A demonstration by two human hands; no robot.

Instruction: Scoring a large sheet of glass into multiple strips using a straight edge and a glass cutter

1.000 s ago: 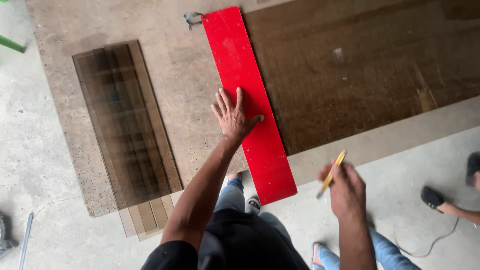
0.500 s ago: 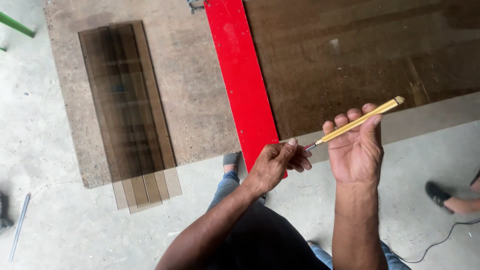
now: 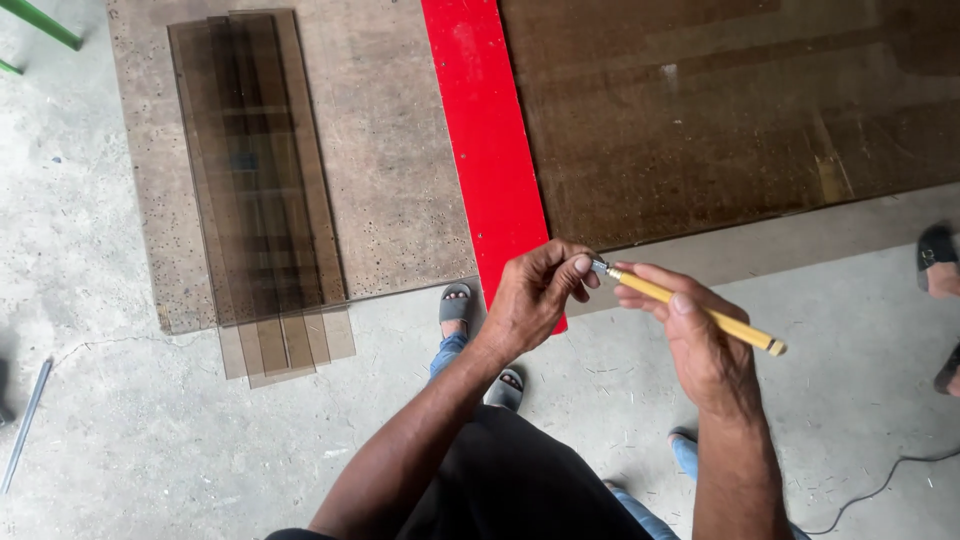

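Head view: right hand (image 3: 705, 345) grips yellow cutter (image 3: 690, 307), long axis slanting, metal tip toward left hand (image 3: 535, 295), whose fingertips pinch tip; red strip (image 3: 485, 140) beyond left hand.

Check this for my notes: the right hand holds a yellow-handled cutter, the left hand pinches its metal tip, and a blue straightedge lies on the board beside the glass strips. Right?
Not quite: the straightedge is red, not blue, as the head view shows. The rest holds: the right hand holds the yellow-handled cutter, the left hand pinches its metal tip, and the straightedge lies on the board beside the glass strips.
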